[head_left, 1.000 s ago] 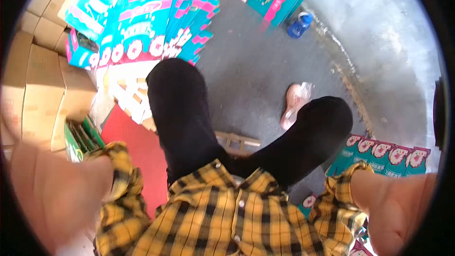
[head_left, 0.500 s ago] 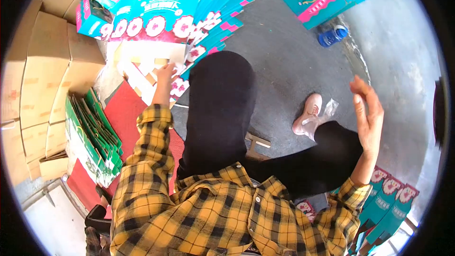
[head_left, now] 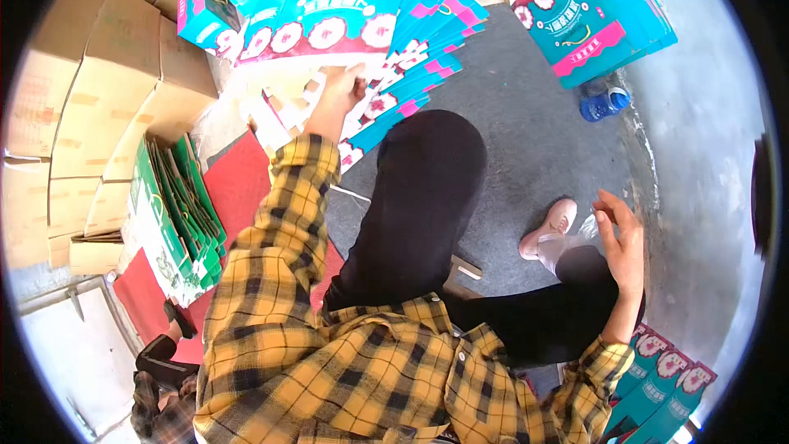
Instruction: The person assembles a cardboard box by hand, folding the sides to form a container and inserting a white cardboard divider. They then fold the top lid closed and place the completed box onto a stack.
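A fanned pile of flattened teal, pink and white printed cartons (head_left: 327, 33) lies at the upper middle. My left hand (head_left: 339, 90) is at the near edge of the top carton, its fingers curled against the white flap; the fingertips are partly hidden. My right hand (head_left: 622, 247) is raised over my bent right leg on the right side, fingers loosely apart, holding nothing. Below it is a pink shoe (head_left: 549, 228), with clear plastic beside it.
Brown cardboard boxes (head_left: 115, 74) are stacked at the left, beside folded green cartons (head_left: 181, 218) on a red mat (head_left: 238, 171). More teal cartons (head_left: 588, 20) and a blue bottle (head_left: 604, 105) stand near the right wall. Another person's foot (head_left: 177, 321) shows lower left.
The view has shifted, so the cartons appear farther right. My left hand has moved forward to the top carton's near edge. My right hand has come lower, its fingers more bent.
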`<state>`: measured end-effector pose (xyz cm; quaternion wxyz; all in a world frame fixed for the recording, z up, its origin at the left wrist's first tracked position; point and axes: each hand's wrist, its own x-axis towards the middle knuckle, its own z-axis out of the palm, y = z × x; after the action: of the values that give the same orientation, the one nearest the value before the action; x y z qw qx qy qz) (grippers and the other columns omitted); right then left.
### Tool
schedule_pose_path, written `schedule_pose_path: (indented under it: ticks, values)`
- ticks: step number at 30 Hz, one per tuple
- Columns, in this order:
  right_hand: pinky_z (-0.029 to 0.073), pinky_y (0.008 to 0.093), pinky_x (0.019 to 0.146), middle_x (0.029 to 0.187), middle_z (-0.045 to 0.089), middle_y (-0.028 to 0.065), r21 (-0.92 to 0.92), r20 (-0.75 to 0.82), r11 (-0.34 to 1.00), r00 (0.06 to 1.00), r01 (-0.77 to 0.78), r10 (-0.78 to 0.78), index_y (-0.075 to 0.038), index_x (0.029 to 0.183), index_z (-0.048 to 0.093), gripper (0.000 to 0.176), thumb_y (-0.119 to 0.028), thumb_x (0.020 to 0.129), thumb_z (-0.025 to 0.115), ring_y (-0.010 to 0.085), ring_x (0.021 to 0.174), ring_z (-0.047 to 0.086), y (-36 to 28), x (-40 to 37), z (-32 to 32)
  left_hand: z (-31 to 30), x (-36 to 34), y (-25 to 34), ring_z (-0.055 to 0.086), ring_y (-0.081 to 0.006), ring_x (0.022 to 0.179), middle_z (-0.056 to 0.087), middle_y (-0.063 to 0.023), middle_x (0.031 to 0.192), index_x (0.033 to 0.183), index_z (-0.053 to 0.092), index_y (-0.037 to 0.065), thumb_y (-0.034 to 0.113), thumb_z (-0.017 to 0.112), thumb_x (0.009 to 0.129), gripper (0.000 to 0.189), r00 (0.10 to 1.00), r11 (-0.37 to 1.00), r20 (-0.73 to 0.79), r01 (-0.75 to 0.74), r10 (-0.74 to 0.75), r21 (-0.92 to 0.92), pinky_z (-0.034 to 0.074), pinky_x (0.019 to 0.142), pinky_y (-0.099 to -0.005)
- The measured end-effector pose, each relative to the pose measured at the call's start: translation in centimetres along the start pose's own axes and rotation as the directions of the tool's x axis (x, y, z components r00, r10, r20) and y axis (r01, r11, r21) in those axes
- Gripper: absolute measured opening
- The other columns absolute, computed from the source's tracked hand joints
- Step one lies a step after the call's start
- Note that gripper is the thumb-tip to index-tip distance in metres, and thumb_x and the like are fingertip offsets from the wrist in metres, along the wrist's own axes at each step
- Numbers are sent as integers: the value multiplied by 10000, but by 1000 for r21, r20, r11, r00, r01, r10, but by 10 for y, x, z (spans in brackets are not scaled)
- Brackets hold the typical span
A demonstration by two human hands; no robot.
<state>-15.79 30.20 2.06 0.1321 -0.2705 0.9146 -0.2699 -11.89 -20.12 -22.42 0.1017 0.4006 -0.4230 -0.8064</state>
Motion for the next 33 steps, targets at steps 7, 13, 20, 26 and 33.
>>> schedule_pose_path:
  ticks: [7, 13, 20, 26, 33]
  values:
    - [487, 344, 758, 927, 622, 172, 16, -5, 998, 998, 60, -60, -2, 1120, 561, 286, -109, 855, 573, 283, 844, 628, 7, -5, -1, 152, -57, 103, 507, -116, 518, 528, -17, 649, 827, 538, 59, 114, 643, 811, 119, 945, 984, 275, -170, 177, -47, 391, 451, -227]
    - [482, 363, 753, 951, 615, 179, 14, -72, 993, 991, 118, -117, -4, 1085, 574, 268, -139, 853, 568, 294, 871, 626, 14, -9, -7, 239, -143, 122, 496, -109, 549, 537, -15, 665, 864, 570, 46, 86, 624, 815, 83, 825, 952, 476, -287, 303, -108, 394, 480, -239]
    - [457, 385, 832, 1062, 588, 187, 165, -234, 952, 948, 259, -218, 0, 1147, 528, 451, -303, 827, 625, 306, 994, 583, 8, -1, -7, 319, -295, 41, 505, -115, 589, 516, -18, 700, 918, 539, 66, 214, 581, 890, 157, 685, 967, 697, -44, 213, -252, 408, 521, -236]
    - [454, 329, 843, 1123, 533, 82, 523, -297, 758, 917, 389, -266, -11, 1209, 462, 556, -232, 773, 726, 177, 1030, 502, 21, -3, 0, 400, -361, -37, 523, -136, 607, 503, -33, 716, 960, 508, 52, 333, 572, 897, 295, 611, 889, 775, 252, 161, -383, 436, 534, -251]
    - [426, 278, 868, 1149, 510, 54, 512, -375, 797, 918, 320, -127, -33, 1276, 415, 593, -242, 804, 707, 135, 993, 498, 64, -10, 22, 429, -382, -73, 566, -146, 715, 563, -68, 809, 991, 515, 17, 308, 548, 912, 304, 551, 763, 829, 494, 96, -417, 480, 639, -266]
